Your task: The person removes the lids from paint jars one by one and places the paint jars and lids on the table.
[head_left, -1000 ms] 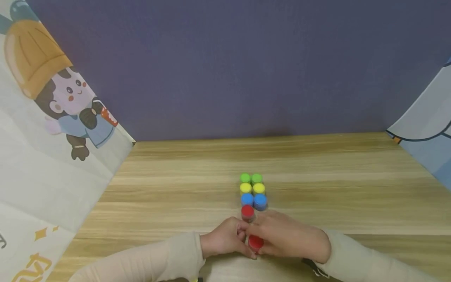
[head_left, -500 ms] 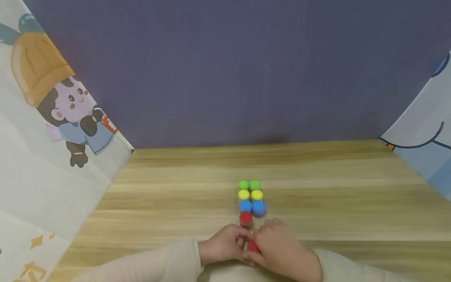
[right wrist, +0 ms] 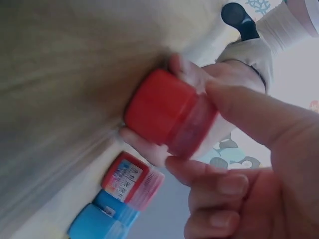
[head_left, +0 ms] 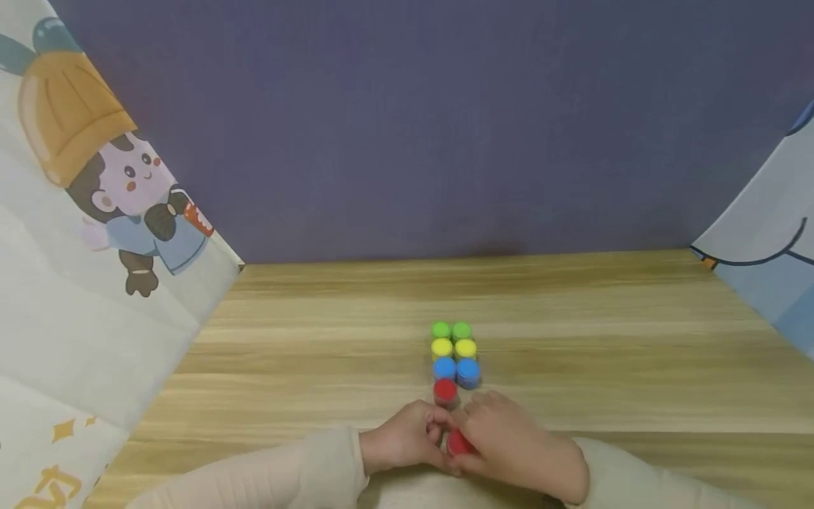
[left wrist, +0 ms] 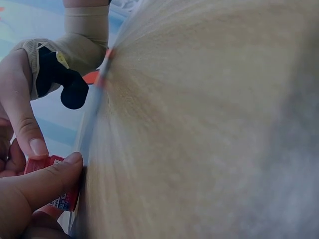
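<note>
A small red jar (head_left: 457, 444) stands near the front of the table between both hands. My left hand (head_left: 402, 438) holds its lower body from the left, thumb and finger around it. My right hand (head_left: 511, 445) pinches the jar's lid (right wrist: 195, 124) between thumb and finger, the other fingers curled, and partly hides the jar from above. In the left wrist view the left thumb (left wrist: 55, 181) lies across the jar's label. Just beyond the hands, a second red jar (head_left: 445, 391) stands upright, close to the left fingertips.
Behind the second red jar, two blue jars (head_left: 468, 372), two yellow jars (head_left: 466, 348) and two green jars (head_left: 461, 330) stand in paired rows on the wooden table (head_left: 305, 353). A dark panel (head_left: 407, 127) rises at the back, with printed sheets (head_left: 38, 283) at the sides.
My right hand has turned over the jar, its knuckles now higher and covering more of the red lid. My left hand keeps its hold. The head view has shifted slightly.
</note>
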The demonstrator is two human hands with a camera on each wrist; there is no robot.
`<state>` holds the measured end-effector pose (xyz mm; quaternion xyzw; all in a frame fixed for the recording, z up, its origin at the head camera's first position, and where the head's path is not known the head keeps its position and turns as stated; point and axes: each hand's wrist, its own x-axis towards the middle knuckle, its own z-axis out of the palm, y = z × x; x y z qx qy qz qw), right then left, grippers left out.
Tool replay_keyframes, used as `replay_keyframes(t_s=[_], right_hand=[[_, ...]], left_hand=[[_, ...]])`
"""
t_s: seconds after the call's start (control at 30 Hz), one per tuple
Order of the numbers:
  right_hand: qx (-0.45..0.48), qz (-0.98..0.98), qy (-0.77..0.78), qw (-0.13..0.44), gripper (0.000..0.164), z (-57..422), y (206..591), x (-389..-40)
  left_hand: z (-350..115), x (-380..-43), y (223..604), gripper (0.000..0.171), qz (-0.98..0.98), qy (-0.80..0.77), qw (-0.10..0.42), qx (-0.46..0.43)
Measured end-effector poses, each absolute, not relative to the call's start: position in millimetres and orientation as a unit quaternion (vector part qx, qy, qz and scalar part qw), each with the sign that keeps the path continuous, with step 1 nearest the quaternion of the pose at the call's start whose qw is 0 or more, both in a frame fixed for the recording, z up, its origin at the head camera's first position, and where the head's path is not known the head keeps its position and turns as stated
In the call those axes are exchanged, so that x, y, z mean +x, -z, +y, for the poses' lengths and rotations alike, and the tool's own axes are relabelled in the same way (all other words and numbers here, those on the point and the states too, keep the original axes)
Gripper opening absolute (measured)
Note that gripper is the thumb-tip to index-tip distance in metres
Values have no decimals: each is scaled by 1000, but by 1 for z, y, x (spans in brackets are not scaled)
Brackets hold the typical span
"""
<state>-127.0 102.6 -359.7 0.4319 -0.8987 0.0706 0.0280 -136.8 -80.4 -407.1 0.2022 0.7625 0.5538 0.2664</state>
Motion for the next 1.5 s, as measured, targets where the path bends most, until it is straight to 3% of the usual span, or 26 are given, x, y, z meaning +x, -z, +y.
replay_keyframes(t_s=[0.23,0.47,0.6,1.03,1.5], right_hand=[[467,-880,-87,-26,24,99,352,-129],[491,-866,-79,-48,22,98,349,-126],[479,-871,-99,-46,34,99,350,-124],[382,-920,-83,19,42,95,358,-113],[395,-914,-81,44,35,93,364,-111]], left_hand=[[-85,-135,407,40,768,-543,263,216],[-90,-130,408,33,773,-537,269,204],[-90,-130,408,36,772,-538,270,206],[-87,-129,408,30,775,-541,262,193],[-86,-128,405,33,764,-556,275,179]])
